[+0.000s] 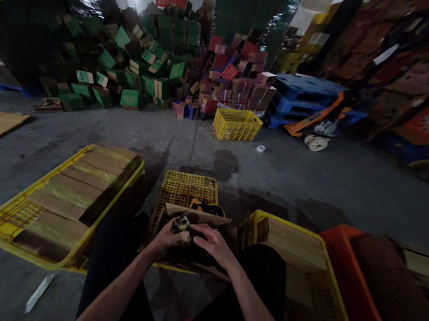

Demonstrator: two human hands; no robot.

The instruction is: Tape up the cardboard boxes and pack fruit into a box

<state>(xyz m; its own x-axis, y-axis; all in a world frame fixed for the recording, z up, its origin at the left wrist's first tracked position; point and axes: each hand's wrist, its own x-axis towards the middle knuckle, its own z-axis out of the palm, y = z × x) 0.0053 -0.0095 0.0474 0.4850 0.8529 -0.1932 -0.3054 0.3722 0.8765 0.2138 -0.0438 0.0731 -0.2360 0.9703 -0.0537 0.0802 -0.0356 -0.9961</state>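
Observation:
Between my legs, a small, glossy, dark roundish thing with pale patches [182,224] is held up over an open cardboard box [203,216]. My left hand [166,236] has its fingers closed around this thing from the left. My right hand [211,240] touches its right side with bent fingertips; whether they also grip it is hard to see. The box sits on a yellow plastic crate [187,183]. Behind its flap lies a black and orange object [206,206], too dim to name. The inside of the box is dark and mostly hidden by my hands.
To the left stands a yellow crate with cardboard pieces [77,184]. A cardboard-lined yellow crate [291,241] and a red crate [344,270] are at my right. Farther off are another yellow crate [237,124], heaped green boxes [131,99], blue pallets [302,92] and an orange pallet jack [315,120].

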